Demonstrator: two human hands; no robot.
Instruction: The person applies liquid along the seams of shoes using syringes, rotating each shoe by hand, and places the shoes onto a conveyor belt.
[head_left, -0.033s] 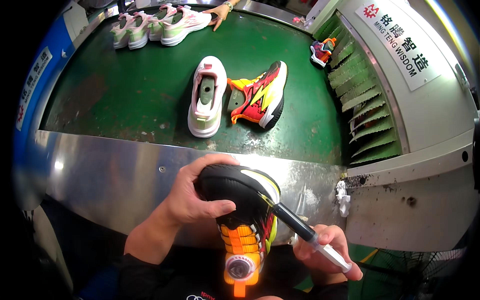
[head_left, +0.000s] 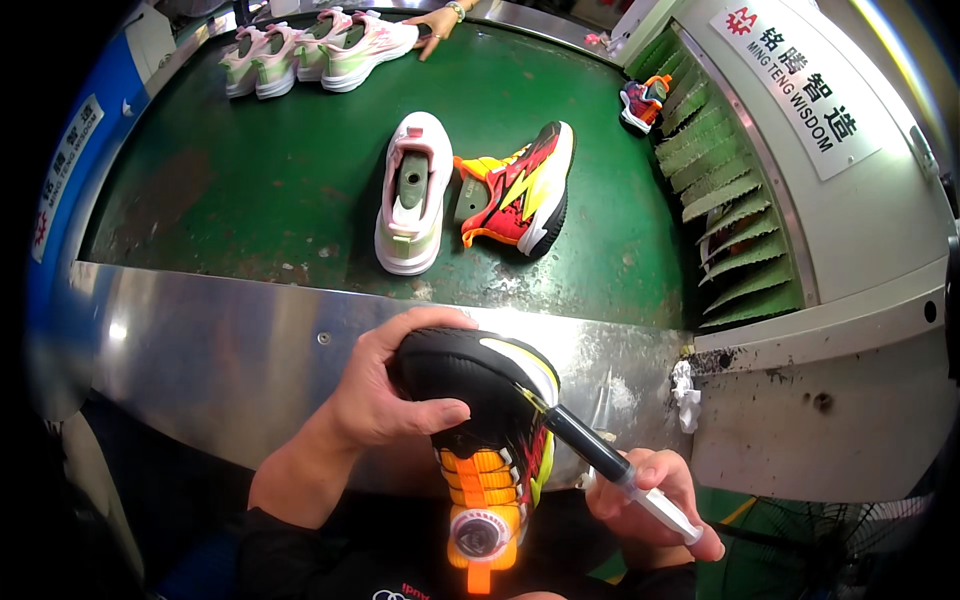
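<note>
My left hand (head_left: pixel 385 385) is wrapped round the toe of a black sneaker (head_left: pixel 470 385) with orange laces and yellow-red sides. It is held over the metal edge, toe pointing away from me and the dial (head_left: pixel 478 536) on its tongue toward me. In my right hand (head_left: pixel 650 500) is a dark-filled syringe (head_left: pixel 590 440) with a white plunger. Its thin tip meets the seam between the sneaker's upper and sole, on the right of the toe. My thumb lies near the plunger's end.
A pink-white shoe (head_left: pixel 436 180) and a red-yellow sneaker (head_left: pixel 545 190) rest on the green belt (head_left: pixel 250 200). Several pink shoes (head_left: pixel 345 60) line the far left, beside another person's hand (head_left: pixel 435 28). A small sneaker (head_left: pixel 643 103) sits by the strip curtain (head_left: pixel 735 210) at right.
At the far side, the other person's hand and the pink shoe beside it have shifted slightly left. My hands, the sneaker and the syringe look the same.
</note>
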